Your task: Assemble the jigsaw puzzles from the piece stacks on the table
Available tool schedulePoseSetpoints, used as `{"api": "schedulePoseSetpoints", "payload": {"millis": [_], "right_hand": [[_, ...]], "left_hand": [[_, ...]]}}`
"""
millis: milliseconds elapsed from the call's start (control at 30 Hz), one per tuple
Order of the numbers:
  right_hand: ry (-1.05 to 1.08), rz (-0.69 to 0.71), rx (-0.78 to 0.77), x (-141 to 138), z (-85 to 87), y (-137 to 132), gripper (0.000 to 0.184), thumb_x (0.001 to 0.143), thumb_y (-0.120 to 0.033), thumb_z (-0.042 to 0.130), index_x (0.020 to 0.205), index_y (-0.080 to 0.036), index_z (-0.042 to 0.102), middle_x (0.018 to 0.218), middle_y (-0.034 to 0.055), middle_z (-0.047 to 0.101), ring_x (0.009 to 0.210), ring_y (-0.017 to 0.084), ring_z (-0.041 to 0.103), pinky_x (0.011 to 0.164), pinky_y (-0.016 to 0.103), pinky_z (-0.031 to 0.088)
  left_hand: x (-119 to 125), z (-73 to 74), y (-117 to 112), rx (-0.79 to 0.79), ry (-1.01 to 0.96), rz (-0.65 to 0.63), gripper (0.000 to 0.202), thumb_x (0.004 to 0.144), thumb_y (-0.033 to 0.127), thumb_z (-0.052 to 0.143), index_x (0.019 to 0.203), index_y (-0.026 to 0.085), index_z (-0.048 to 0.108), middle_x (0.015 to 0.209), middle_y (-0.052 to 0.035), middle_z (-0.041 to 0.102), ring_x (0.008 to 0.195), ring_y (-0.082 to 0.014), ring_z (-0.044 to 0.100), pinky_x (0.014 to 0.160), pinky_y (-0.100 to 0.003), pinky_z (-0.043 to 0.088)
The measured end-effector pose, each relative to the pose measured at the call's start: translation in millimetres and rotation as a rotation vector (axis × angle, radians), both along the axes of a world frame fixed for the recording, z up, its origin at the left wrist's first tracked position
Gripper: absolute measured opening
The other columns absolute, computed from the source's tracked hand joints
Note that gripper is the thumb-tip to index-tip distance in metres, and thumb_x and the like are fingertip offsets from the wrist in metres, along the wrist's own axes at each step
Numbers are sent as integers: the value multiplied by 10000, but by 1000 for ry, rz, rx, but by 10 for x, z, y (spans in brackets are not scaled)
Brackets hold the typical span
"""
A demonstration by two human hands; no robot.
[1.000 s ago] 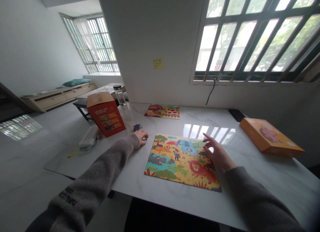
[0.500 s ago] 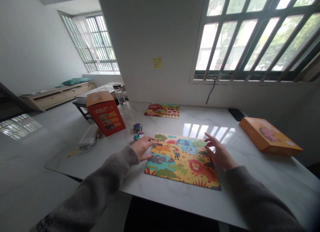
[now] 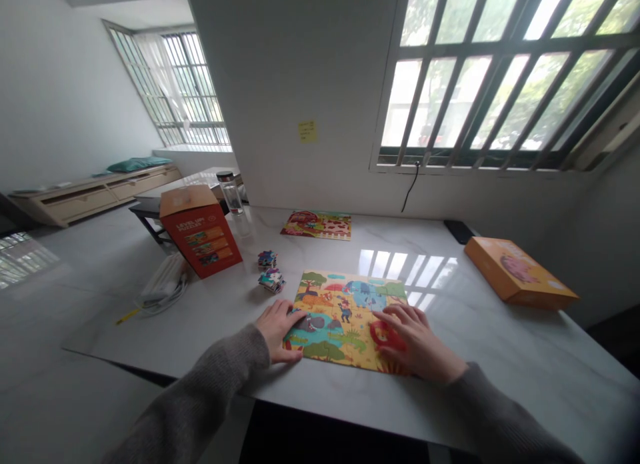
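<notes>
An assembled jigsaw puzzle (image 3: 357, 325) with jungle animals lies flat on the white marbled table (image 3: 350, 411). At its left edge is my left hand (image 3: 278, 329), fingers apart, with fingertips and thumb resting on the border. My right hand (image 3: 417, 341) lies over the puzzle's lower right part, fingers stretched out and covering some of the lion picture. Neither hand grips anything. Just beyond my left hand sit two small stacks of puzzle pieces, a nearer stack (image 3: 271, 281) and a farther stack (image 3: 267, 258).
A second puzzle (image 3: 317, 225) with a farm scene lies near the wall. At the left stand a red puzzle box (image 3: 203, 234), a glass bottle (image 3: 231, 194) and a white power strip (image 3: 163, 281). An orange box (image 3: 520, 271) and a black phone (image 3: 458, 232) are on the right.
My right hand has come down from the puzzle's right edge onto its lower right part. My left hand has moved nearer along the left edge. The view has shifted slightly.
</notes>
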State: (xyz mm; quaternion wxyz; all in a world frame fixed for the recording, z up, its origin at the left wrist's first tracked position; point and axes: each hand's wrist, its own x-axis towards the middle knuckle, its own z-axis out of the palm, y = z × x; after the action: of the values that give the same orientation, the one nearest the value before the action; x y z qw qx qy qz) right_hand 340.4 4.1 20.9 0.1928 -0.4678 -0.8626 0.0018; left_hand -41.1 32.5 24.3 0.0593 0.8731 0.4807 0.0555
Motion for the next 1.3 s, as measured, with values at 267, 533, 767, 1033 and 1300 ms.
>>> {"api": "schedulePoseSetpoints", "payload": {"millis": [267, 533, 767, 1033, 1300], "right_hand": [[-6, 17, -91, 90, 1, -407, 490, 906, -349, 655, 1388, -345, 567, 1330, 65, 623, 1207, 263, 563, 1017, 409, 488], [-58, -160, -22, 500, -148, -377, 362, 981, -342, 519, 1330, -377, 610, 1365, 61, 632, 1237, 300, 567, 951, 449, 504], [-123, -264, 22, 771, -203, -240, 381, 977, -278, 472, 1313, -368, 626, 1334, 55, 652, 1198, 299, 588, 869, 427, 515], [-173, -286, 43, 877, -133, 50, 440, 966, -176, 426, 1332, -310, 630, 1311, 86, 656, 1172, 278, 578, 932, 415, 486], [-220, -341, 33, 970, -103, 450, 433, 982, -167, 397, 1310, -304, 644, 1322, 72, 655, 1180, 282, 572, 931, 400, 462]], "left_hand": [[294, 8, 16, 25, 27, 51, 816, 587, 560, 777, 1322, 273, 571, 1200, -108, 499, 1108, -335, 475, 987, -458, 439], [837, -54, 210, 75, -29, -15, 698, 703, 617, 709, 1299, 272, 594, 1245, -136, 516, 1141, -356, 477, 988, -490, 425], [1281, -55, 425, 79, -49, -11, 668, 754, 664, 650, 1304, 289, 591, 1266, -134, 526, 1141, -359, 467, 985, -502, 411], [1566, -63, 726, 99, -58, 1, 643, 800, 691, 593, 1305, 294, 587, 1247, -130, 540, 1151, -348, 461, 988, -493, 396], [1787, -86, 1099, 100, -45, 35, 648, 830, 714, 540, 1322, 295, 581, 1295, -137, 545, 1176, -352, 453, 997, -498, 379]]}}
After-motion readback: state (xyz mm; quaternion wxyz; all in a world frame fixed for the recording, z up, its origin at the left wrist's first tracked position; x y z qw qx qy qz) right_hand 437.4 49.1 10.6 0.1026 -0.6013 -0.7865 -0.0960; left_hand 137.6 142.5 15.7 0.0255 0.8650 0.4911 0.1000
